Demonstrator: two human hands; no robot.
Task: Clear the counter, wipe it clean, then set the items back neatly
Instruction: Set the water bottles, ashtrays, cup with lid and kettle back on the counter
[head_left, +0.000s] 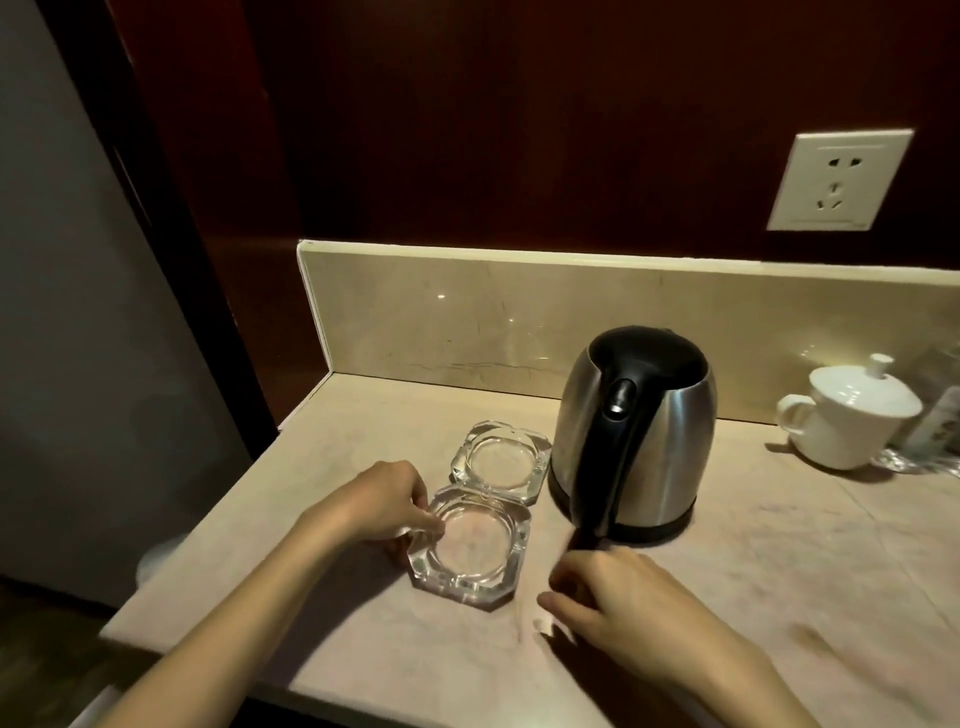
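Observation:
Two clear glass ashtrays sit side by side on the beige stone counter (727, 545). My left hand (379, 501) pinches the left rim of the near ashtray (470, 545), thumb and fingers curled on the glass. The far ashtray (501, 460) lies just behind it, touching its corner. A steel electric kettle (631, 436) with a black lid and handle stands right of the ashtrays. My right hand (618, 608) hovers low over the counter just in front of the kettle's handle, fingers loosely curled and holding nothing; it is motion-blurred.
A white lidded cup (847, 421) stands at the right by the backsplash, with clear plastic wrapping (930, 441) beside it. A wall socket (839, 179) is on the dark wood panel above. The counter's left edge drops off beside a grey wall.

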